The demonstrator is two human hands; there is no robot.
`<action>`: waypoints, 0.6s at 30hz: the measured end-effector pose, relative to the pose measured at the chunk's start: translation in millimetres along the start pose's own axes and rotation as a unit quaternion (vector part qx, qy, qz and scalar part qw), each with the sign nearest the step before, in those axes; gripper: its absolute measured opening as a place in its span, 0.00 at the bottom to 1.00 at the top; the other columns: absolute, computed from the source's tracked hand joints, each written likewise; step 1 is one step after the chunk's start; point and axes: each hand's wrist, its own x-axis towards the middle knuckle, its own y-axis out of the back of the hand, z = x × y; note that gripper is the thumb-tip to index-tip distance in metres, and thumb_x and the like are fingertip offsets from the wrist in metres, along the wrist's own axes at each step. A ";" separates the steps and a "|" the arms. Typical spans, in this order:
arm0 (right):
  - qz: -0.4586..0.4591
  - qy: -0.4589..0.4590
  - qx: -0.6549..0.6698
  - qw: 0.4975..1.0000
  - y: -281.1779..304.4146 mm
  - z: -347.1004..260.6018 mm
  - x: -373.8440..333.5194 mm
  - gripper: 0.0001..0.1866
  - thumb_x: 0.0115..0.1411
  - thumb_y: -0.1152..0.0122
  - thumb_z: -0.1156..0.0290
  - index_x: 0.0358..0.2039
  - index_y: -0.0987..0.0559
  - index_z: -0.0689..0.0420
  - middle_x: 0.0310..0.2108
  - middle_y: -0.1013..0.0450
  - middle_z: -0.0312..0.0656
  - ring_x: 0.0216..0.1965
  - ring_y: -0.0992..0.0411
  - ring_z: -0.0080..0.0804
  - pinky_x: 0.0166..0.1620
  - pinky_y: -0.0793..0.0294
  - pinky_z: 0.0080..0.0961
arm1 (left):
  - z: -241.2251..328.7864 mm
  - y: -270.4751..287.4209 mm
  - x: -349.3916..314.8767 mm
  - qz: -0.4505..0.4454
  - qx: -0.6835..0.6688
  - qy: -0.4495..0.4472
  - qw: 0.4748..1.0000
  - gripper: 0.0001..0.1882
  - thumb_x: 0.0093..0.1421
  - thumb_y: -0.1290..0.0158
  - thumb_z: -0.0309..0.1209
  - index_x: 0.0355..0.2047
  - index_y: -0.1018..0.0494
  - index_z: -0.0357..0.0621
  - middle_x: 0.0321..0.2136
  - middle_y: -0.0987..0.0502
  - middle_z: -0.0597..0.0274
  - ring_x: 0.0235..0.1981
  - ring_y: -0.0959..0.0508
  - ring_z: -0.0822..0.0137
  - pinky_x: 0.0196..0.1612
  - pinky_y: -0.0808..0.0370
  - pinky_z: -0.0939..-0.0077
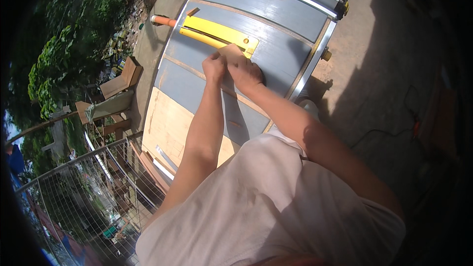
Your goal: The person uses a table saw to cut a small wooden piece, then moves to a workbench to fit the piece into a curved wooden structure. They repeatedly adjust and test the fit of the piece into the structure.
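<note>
We are looking down at a flat grey table saw top (276,44), smooth and a little shiny in the sun, with a long yellow plate (217,33) lying in its middle. On it we are holding a small piece of pale wood (230,51), thin and roughly square, right at the near end of the yellow plate. Our left hand (215,66) is closing its fingers on the left edge of the piece, and our right hand (245,71) is pressing on it from the right; the two hands are touching each other. The exact grip of the fingers is perhaps hidden from us. A pale plywood sheet (165,128) is lying beside the saw top. The table is standing outdoors on concrete ground (364,79), near a wire railing (88,187) and green plants (54,64).
</note>
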 end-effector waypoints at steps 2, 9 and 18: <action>0.056 -0.031 -0.004 0.998 2.4 8.5 -5.5 0.11 0.60 0.43 0.72 0.43 0.22 0.47 0.39 0.28 0.40 0.42 0.26 0.42 0.41 0.27 0.41 | 3.8 0.6 -2.0 -0.012 -0.034 0.031 0.999 0.24 0.55 0.41 0.30 0.50 0.22 0.24 0.36 0.16 0.46 0.35 0.17 0.64 0.40 0.22 0.71; 0.075 -0.001 0.045 0.996 -13.5 25.4 -5.1 0.12 0.58 0.43 0.72 0.44 0.25 0.47 0.36 0.31 0.40 0.41 0.27 0.43 0.43 0.29 0.41 | 8.6 0.6 -5.8 -0.017 -0.021 0.054 0.998 0.25 0.55 0.41 0.31 0.49 0.21 0.24 0.36 0.16 0.45 0.36 0.16 0.63 0.41 0.22 0.71; 0.046 -0.004 0.067 0.997 -13.1 25.3 2.3 0.14 0.58 0.43 0.73 0.46 0.25 0.50 0.36 0.30 0.42 0.42 0.26 0.43 0.45 0.26 0.42 | 11.9 -1.2 -17.8 -0.007 0.048 -0.006 0.999 0.24 0.54 0.40 0.34 0.47 0.20 0.27 0.37 0.15 0.45 0.37 0.15 0.57 0.44 0.21 0.67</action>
